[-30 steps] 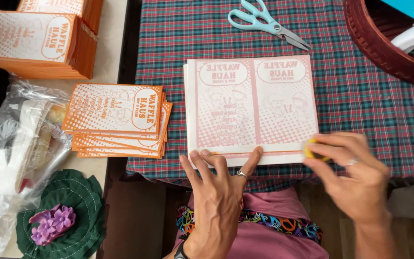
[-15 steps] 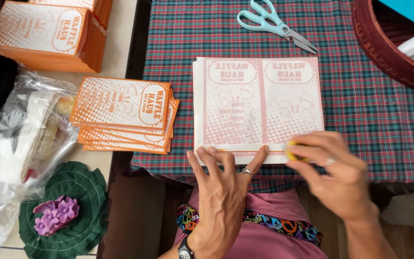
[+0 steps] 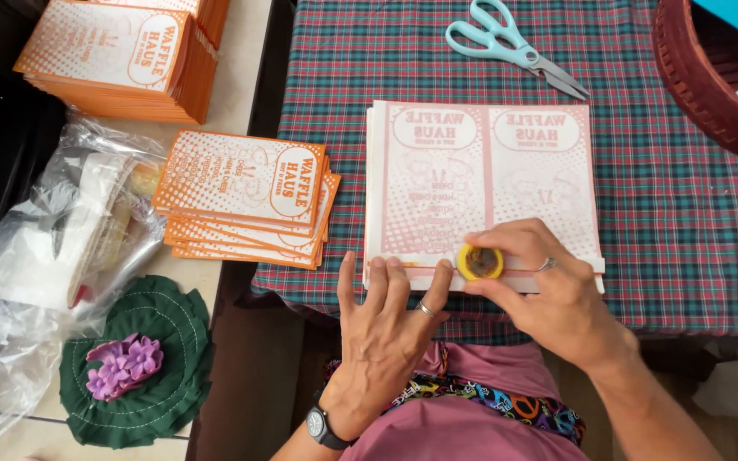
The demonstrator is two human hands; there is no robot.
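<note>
A stack of pale pink printed paper sheets lies on the checked tablecloth. My left hand presses flat on the stack's near left edge, fingers spread, a ring on one finger and a watch on the wrist. My right hand holds a small round yellow glue stick upright against the near strip of the top sheet, just right of my left fingertips.
Light blue scissors lie at the table's far side. A dark red basket stands at the far right. On the left, orange printed bags lie in a fanned pile, a taller orange stack behind, plastic bags, a green crochet mat.
My right hand has slid left along the near edge of the sheets with the yellow glue stick, from the right corner toward the middle. My left hand stays pressed on the stack.
</note>
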